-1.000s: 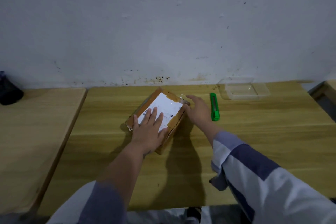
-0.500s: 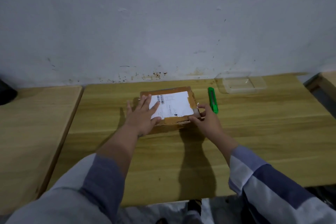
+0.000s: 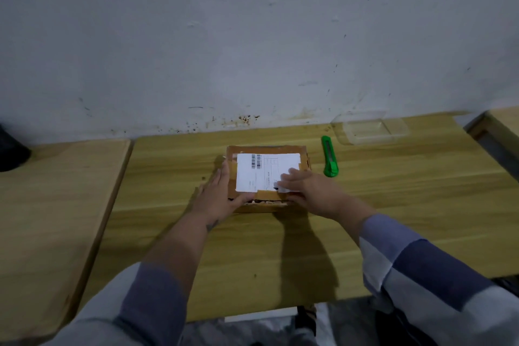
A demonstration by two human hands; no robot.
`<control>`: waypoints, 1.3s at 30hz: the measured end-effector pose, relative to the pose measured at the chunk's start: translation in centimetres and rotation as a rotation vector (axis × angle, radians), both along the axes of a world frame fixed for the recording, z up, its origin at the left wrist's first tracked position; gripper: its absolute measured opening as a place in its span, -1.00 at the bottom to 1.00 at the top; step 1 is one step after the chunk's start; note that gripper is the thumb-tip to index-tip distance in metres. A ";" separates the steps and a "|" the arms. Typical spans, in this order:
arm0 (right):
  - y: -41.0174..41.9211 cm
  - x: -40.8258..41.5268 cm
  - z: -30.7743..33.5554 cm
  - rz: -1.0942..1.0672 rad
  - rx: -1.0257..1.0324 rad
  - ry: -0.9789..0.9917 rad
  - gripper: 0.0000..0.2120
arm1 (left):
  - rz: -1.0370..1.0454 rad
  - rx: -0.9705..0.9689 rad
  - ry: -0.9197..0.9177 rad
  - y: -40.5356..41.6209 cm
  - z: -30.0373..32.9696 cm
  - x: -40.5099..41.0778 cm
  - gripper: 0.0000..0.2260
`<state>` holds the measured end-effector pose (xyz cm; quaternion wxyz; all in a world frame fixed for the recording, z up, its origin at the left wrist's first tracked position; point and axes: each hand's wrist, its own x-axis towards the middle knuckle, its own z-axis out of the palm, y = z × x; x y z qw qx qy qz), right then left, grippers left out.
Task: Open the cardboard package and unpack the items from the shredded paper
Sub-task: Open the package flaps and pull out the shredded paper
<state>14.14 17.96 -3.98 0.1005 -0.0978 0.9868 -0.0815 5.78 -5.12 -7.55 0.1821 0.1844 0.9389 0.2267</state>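
A flat brown cardboard package [image 3: 268,150] with a white shipping label and tape strips lies on the wooden table [image 3: 280,247], its long side square to me. My left hand [image 3: 217,198] grips its near left corner, palm against the left side and thumb at the front edge. My right hand [image 3: 311,191] lies over its near right corner, fingers spread on the label. The front edge of the package looks torn, with something pale showing in the gap.
A green utility knife [image 3: 329,161] lies just right of the package. A clear plastic tray [image 3: 370,128] stands at the back right by the wall. A second table [image 3: 56,205] adjoins on the left, with a dark object [image 3: 11,152] at its far edge.
The package has been turned from a diagonal to square with the table edge. My left hand slid from its top to its left corner; my right hand moved onto its right corner.
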 end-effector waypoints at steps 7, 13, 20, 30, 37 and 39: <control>-0.8 1.4 -0.3 -0.119 -0.044 0.170 -0.71 | -0.005 0.018 0.034 -0.3 0.1 -0.2 0.06; -0.6 0.3 0.7 -0.286 -0.273 0.325 -0.77 | 0.050 0.177 0.048 -0.7 0.7 0.2 -0.12; -3.2 -1.4 2.0 -0.101 -0.104 0.325 -0.61 | 0.155 0.197 0.091 -0.3 1.8 0.8 -0.41; -6.8 -4.0 1.5 -0.013 -0.059 0.198 -0.64 | 0.196 0.301 -0.016 -0.6 1.0 1.0 -0.38; -6.3 -4.2 2.2 -0.041 -0.086 0.196 -0.65 | 0.225 0.326 -0.021 -0.2 0.8 1.4 -0.55; -6.3 -4.3 2.2 -0.049 -0.088 0.200 -0.67 | 0.227 0.328 -0.029 -0.2 0.8 1.4 -0.58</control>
